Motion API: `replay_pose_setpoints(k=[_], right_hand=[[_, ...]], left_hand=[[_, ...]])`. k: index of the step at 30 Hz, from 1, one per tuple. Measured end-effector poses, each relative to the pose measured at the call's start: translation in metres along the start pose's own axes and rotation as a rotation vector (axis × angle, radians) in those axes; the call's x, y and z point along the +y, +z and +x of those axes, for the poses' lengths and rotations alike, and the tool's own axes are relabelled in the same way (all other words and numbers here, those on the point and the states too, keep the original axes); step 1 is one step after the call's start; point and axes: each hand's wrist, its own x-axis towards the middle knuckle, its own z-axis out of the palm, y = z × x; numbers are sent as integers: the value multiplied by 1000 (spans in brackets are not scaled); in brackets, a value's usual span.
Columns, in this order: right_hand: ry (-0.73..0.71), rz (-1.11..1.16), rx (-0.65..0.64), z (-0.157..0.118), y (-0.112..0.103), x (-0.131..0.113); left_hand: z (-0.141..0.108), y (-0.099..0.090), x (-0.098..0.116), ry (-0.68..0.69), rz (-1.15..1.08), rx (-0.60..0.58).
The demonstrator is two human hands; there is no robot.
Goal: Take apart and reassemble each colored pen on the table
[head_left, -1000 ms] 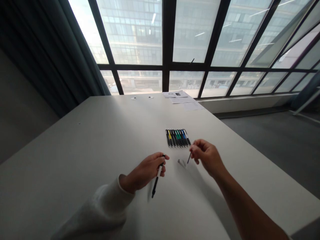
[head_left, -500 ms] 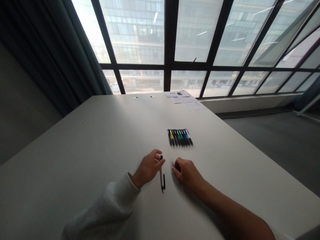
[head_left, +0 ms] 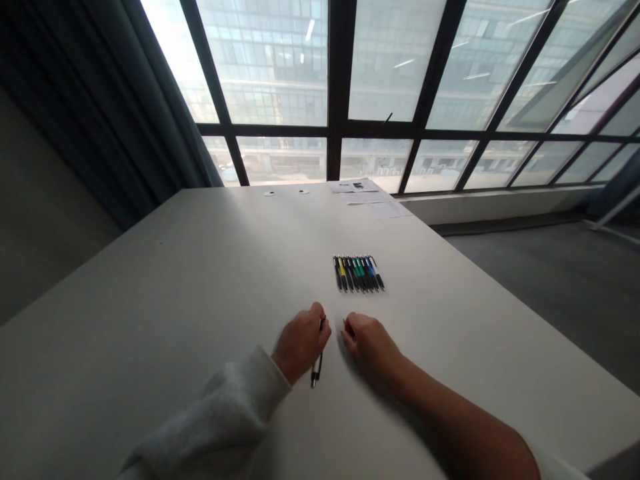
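**Left hand (head_left: 301,343) gripping a retractable pen (head_left: 317,368) — right hand (head_left: 370,347) curled on the desk (head_left: 200,280).**
The pen's black end pokes out below the closed left fist; the right fingers pinch a small dark piece (head_left: 345,324), too small to identify — a row of pens (head_left: 358,273) lies side by side just ahead.

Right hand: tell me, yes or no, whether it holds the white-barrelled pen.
No; the white-barrelled pen is in the left hand, and the right hand is apart from it, a small dark tip showing at its fingers.

Dark curtain (head_left: 100,100) edges tall black-framed windows (head_left: 385,67).
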Motion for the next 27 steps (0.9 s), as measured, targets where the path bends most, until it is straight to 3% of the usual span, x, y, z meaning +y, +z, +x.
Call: replay_pose_setpoints(k=[4,7,9,13,18,22,27], right_hand=[[-24,88,121,7,-26,12],[67,142,315,12,-51,28],[123,151,346,14,-58,38],[159,131,288,17,-56,55],[210,51,212,19,-57,68],[235,16,171,18,-61,69],[197,-7,99,14,-58,64]], left_hand=[[1,2,1,-11,30,-20],[2,2,4,-14,22,-33],[3,0,5,-12,10,-42],[-2,-8,0,-38,-67,-43],[-15,-18,-27,-43,-112,35],[-22,-21,-41,-7,-22,15],[-23,-20,-37,76,142,-71]])
